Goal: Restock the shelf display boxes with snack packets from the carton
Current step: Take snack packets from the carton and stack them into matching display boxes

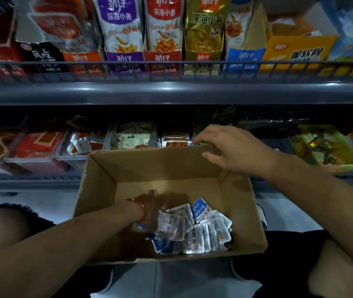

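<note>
An open brown carton sits in front of me, against the lower shelf. Several small blue-and-silver snack packets lie heaped in its near right corner. My left hand reaches down inside the carton at the left edge of the heap; it is blurred and dim, so I cannot tell whether its fingers hold a packet. My right hand hovers over the carton's far right rim with fingers loosely bent and nothing in them. A blue display box stands on the upper shelf.
The upper shelf has a wire rail and a row of purple, red, gold and orange display boxes. The lower shelf holds clear trays of red packets and a green box. My knees flank the carton.
</note>
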Demonstrator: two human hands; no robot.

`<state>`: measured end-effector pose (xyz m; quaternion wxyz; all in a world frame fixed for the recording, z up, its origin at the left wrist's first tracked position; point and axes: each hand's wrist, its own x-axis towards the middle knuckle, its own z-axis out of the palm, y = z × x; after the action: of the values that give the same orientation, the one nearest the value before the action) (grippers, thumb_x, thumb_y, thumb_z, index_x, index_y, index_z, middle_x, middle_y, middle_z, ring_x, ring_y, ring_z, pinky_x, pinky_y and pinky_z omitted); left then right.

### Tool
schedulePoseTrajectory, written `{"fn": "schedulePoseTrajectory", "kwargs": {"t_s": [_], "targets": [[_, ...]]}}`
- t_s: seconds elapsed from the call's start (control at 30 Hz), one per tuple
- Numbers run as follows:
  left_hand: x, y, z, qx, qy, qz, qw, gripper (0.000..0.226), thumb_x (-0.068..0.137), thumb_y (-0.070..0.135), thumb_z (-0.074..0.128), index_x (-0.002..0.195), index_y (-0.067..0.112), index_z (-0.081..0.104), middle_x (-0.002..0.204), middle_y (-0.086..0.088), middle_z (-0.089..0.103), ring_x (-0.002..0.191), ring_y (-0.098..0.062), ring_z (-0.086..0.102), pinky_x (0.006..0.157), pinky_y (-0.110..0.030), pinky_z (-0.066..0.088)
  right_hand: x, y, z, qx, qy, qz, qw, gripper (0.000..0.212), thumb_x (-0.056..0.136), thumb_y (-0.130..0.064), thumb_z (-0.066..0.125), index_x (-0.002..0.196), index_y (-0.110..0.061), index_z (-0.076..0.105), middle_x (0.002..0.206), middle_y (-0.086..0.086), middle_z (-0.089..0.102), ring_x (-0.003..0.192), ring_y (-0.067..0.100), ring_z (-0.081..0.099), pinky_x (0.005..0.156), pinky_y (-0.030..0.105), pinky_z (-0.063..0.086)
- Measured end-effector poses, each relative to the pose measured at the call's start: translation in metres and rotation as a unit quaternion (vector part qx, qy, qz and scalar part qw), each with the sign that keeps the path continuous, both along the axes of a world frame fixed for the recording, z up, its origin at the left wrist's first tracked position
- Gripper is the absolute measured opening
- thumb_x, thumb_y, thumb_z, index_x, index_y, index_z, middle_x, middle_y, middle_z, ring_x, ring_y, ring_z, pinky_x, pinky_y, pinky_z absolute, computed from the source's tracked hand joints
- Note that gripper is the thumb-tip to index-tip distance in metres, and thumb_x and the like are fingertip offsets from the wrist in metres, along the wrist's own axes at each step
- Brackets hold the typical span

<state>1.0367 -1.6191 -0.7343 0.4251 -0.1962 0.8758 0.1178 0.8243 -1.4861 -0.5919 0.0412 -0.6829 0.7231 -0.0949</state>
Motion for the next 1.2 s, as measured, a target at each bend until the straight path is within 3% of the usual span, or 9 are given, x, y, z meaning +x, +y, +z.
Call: {"fn": "schedulePoseTrajectory", "kwargs": {"t_s": [0.1, 0.27, 0.33, 0.43, 0.57, 0.7, 0.9, 1.0, 1.2], "targets": [[0.01, 0.002, -0.019, -0.052, 0.029, -0.063, 0.996, 0.116, 0.079, 0.056, 0.075, 0.158, 0.021, -0.002, 0.163, -0.019, 0.002, 0.148, -0.039, 0.02, 0.117, -0.046, 0.03, 0.005, -0.001, -0.003, 0.018, -0.001, 0.018, 1.0, 0.042, 0.099, -0.034, 0.061, 0.14, -0.031, 0.053, 0.125, -0.008, 0.057, 0.1, 0.009, 0.055, 0.079, 0.034, 0.052], [0.013, 0.003, -0.016, -0.098, 0.059, -0.147, 0.983, 0.103, 0.081, 0.061, 0.068, 0.156, 0.013, 0.016, 0.163, -0.018, 0.013, 0.147, -0.036, 0.022, 0.117, -0.045, 0.027, 0.007, 0.0, -0.004, 0.033, 0.002, 0.024, 0.999, 0.046, 0.1, -0.035, 0.059, 0.144, -0.033, 0.049, 0.131, -0.01, 0.054, 0.098, 0.004, 0.048, 0.061, 0.018, 0.031], [0.007, 0.001, -0.004, -0.071, 0.063, -0.12, 0.988, 0.099, 0.079, 0.06, 0.069, 0.154, 0.016, 0.022, 0.159, -0.014, 0.024, 0.144, -0.033, 0.028, 0.116, -0.045, 0.03, 0.006, 0.001, -0.003, 0.034, -0.008, 0.024, 0.999, 0.045, 0.1, -0.034, 0.059, 0.144, -0.032, 0.05, 0.127, -0.01, 0.056, 0.095, 0.001, 0.043, 0.061, 0.013, 0.028], [-0.004, -0.013, 0.031, 0.063, 0.049, 0.032, 0.996, 0.07, 0.085, 0.049, 0.071, 0.143, 0.024, 0.042, 0.136, -0.004, 0.052, 0.121, -0.021, 0.052, 0.103, -0.037, 0.047, 0.004, 0.002, -0.005, 0.052, -0.029, 0.039, 0.997, 0.043, 0.098, -0.034, 0.064, 0.14, -0.032, 0.055, 0.13, -0.009, 0.06, 0.096, 0.001, 0.05, 0.076, 0.019, 0.043], [-0.01, -0.026, 0.082, 0.307, 0.084, 0.245, 0.916, 0.049, 0.089, 0.039, 0.068, 0.13, 0.013, 0.06, 0.114, -0.02, 0.066, 0.098, -0.019, 0.065, 0.082, -0.033, 0.059, 0.012, 0.001, -0.007, 0.129, -0.09, 0.083, 0.984, 0.05, 0.091, -0.042, 0.072, 0.137, -0.036, 0.057, 0.133, -0.015, 0.057, 0.119, 0.003, 0.051, 0.103, 0.026, 0.041], [-0.001, -0.029, 0.133, 0.418, 0.173, 0.315, 0.834, 0.052, 0.084, 0.032, 0.075, 0.126, 0.005, 0.059, 0.11, -0.022, 0.068, 0.088, -0.018, 0.066, 0.072, -0.027, 0.059, 0.016, 0.001, -0.003, 0.055, -0.148, 0.031, 0.987, 0.021, 0.094, -0.034, 0.07, 0.115, -0.031, 0.07, 0.105, -0.014, 0.07, 0.096, 0.001, 0.065, 0.082, 0.028, 0.056], [-0.014, -0.018, 0.15, 0.341, 0.45, 0.387, 0.729, 0.017, 0.085, 0.001, 0.074, 0.101, 0.007, 0.07, 0.08, -0.009, 0.072, 0.059, -0.012, 0.059, 0.048, -0.02, 0.048, 0.008, 0.002, 0.005, 0.053, -0.377, -0.118, 0.917, 0.014, 0.091, -0.022, 0.076, 0.099, -0.015, 0.067, 0.091, -0.003, 0.079, 0.084, 0.006, 0.075, 0.075, 0.039, 0.064], [-0.022, -0.015, 0.149, 0.311, 0.489, 0.422, 0.697, 0.011, 0.089, 0.003, 0.071, 0.098, 0.008, 0.072, 0.072, -0.003, 0.073, 0.056, -0.01, 0.059, 0.047, -0.019, 0.047, 0.014, 0.004, 0.008, 0.083, -0.379, -0.112, 0.915, 0.022, 0.088, -0.026, 0.078, 0.103, -0.014, 0.068, 0.096, -0.006, 0.078, 0.088, 0.003, 0.074, 0.08, 0.032, 0.063], [-0.022, -0.01, 0.158, 0.238, 0.5, 0.304, 0.775, 0.01, 0.092, 0.023, 0.07, 0.102, 0.025, 0.072, 0.091, 0.01, 0.077, 0.083, -0.002, 0.072, 0.069, -0.02, 0.057, 0.017, 0.004, 0.031, -0.116, -0.234, -0.108, 0.959, 0.04, 0.094, -0.033, 0.068, 0.133, -0.031, 0.057, 0.111, -0.021, 0.063, 0.103, -0.007, 0.061, 0.077, 0.013, 0.054]]}}
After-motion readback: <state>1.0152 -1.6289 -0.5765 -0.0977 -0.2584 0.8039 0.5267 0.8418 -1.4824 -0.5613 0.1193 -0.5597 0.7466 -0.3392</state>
